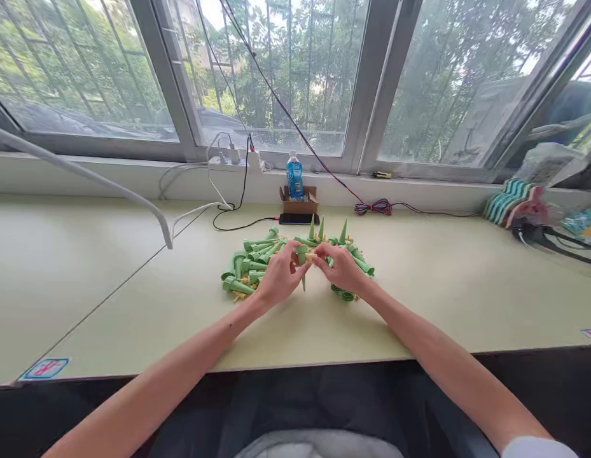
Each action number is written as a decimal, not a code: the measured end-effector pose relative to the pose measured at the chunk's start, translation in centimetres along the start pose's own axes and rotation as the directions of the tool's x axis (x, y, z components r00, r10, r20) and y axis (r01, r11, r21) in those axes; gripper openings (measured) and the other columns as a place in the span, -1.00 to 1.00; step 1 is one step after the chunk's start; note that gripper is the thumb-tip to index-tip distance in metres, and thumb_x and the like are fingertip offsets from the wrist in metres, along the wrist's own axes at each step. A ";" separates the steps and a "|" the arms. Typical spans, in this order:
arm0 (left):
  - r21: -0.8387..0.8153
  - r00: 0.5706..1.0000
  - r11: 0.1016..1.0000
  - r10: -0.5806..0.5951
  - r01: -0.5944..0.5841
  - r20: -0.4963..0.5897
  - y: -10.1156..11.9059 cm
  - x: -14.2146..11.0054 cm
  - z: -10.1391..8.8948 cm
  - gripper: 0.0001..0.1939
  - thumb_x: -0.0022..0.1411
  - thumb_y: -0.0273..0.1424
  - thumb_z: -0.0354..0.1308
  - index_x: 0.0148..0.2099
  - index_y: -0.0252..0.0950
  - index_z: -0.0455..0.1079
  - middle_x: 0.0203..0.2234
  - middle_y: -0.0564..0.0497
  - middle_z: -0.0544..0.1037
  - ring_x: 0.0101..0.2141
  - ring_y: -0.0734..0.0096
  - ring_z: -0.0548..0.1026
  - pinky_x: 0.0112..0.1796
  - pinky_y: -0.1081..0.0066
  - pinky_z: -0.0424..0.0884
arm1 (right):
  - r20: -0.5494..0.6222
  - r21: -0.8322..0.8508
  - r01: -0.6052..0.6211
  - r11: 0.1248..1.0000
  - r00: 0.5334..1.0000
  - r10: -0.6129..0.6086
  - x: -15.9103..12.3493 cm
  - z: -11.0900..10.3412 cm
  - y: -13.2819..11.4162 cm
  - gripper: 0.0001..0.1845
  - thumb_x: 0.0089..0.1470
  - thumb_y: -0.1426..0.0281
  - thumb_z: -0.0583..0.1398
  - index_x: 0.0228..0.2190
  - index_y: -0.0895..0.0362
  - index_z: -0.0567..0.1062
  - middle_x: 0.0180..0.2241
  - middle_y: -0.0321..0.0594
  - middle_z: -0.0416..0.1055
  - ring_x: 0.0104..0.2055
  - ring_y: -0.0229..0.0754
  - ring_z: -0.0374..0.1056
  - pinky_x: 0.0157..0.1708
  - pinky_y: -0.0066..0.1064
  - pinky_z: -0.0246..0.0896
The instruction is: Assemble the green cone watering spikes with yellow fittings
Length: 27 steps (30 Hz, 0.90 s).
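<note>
I have two hands at work above the counter (467,280), close together. The left hand (282,275) pinches one green cone (301,253), its point down and its wide end up, and the right hand (341,270) has thumb and finger closed on one small yellow piece (311,257) at the cone's side; whether it is seated there I cannot tell. Just left of the left hand I see one heap of green cones (257,257), over yellow bits, too tangled to count. A second heap (364,261) lies around and beyond the right hand, and I count three upright cones (343,231) pointing up beyond the hands. Farther off, straight ahead of them, are one phone (298,219), then one cardboard box (299,207) and one blue bottle (294,175).
</note>
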State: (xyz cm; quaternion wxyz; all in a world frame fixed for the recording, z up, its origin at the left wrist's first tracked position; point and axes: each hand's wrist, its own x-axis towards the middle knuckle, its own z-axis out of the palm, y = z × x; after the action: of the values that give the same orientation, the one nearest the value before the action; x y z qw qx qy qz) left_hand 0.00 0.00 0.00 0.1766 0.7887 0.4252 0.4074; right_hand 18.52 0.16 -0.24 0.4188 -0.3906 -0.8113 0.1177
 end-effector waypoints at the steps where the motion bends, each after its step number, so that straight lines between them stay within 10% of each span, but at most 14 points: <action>1: -0.007 1.000 1.000 0.003 -0.003 0.004 0.0 -0.1 0.0 -0.62 0.22 -0.25 0.15 0.01 -0.26 0.18 -0.46 0.13 0.39 -0.60 0.55 0.33 -0.47 0.46 0.28 | 0.013 0.000 -0.005 1.000 1.000 0.005 0.0 0.0 0.0 -0.78 0.25 0.29 0.08 -0.41 0.12 0.36 -0.46 -0.26 0.45 -0.43 -0.25 0.32 -0.35 -0.44 0.14; 27: -0.024 1.000 1.000 0.005 -0.004 0.027 0.0 -0.2 0.1 -0.64 0.21 -0.24 0.15 -0.01 -0.23 0.18 -0.44 0.13 0.39 -0.63 0.59 0.31 -0.50 0.48 0.27 | 0.033 -0.037 -0.026 0.999 0.999 0.027 0.0 -0.1 -0.2 -0.62 0.29 0.27 0.02 -0.54 0.11 0.32 -0.56 -0.32 0.43 -0.50 -0.28 0.25 -0.21 -0.36 0.13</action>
State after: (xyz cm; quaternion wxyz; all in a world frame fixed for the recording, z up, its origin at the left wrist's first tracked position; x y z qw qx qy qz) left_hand 0.04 -0.18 -0.12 0.1909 0.7931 0.4161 0.4019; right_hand 18.49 0.02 -0.12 0.3964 -0.4067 -0.8150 0.1149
